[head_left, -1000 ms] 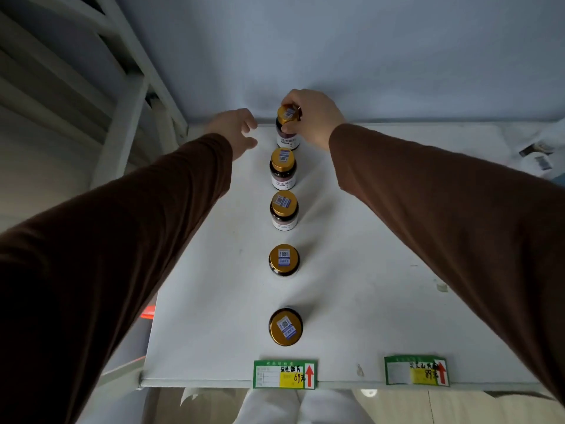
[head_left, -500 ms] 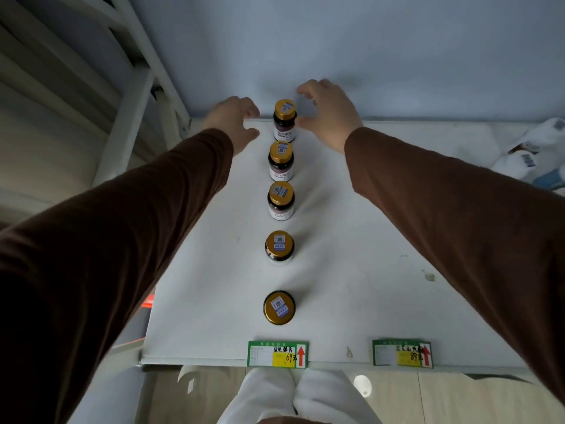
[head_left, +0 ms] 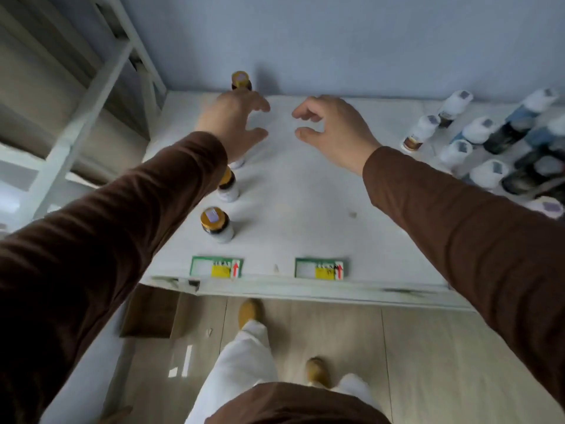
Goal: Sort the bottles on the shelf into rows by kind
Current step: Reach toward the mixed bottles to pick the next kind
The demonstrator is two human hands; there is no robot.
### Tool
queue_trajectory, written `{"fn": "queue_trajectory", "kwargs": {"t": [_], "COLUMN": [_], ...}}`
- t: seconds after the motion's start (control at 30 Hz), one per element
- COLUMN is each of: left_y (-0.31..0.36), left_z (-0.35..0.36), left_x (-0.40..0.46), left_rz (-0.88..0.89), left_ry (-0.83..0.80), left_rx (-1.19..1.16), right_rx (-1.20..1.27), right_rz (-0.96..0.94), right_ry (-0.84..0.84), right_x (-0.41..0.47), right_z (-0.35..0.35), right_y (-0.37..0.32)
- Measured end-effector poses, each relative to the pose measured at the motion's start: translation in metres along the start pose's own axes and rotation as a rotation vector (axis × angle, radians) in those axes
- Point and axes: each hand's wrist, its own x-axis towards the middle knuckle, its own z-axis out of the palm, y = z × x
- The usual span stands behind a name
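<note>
Hovering left hand point(head_left: 234, 123), right hand point(head_left: 331, 125), gold-capped bottles point(head_left: 215, 223) beneath

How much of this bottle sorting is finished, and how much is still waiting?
Done: the gold-capped bottles stand in one row above the left price tag. In hand: nothing; the left hand and right hand hover empty over the bare shelf, fingers loosely curled. Left: the white-capped bottles are bunched on the right, and no row stands above the second price tag.
</note>
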Motion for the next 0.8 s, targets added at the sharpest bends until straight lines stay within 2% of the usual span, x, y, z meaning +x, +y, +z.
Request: {"fn": "queue_trajectory", "kwargs": {"t": [0.17,0.37,0.53,0.8], "left_y": [0.055,0.091,0.094,0.093], "left_z": [0.034,0.082,0.116,0.145], "left_x": [-0.078,-0.152,-0.185,-0.203], "left_rz": [-0.04,-0.118,-0.216,-0.282], "left_ry": [-0.044,-0.13,-0.161,-0.108], "left_rx": [-0.065,-0.135,-0.161,-0.166], "right_rx": [0.117,0.248,0.31,0.541], "right_rz": [0.045,0.208,0.383,0.746], "right_ry": [-0.019,-0.066,-0.045,-0.125], "right_x": [-0.102,-0.187,-0.231,-0.262], "right_z": [-0.002,0.025,0.055,0.102], "right_y": [0.016,0.032,0.036,0.04]}}
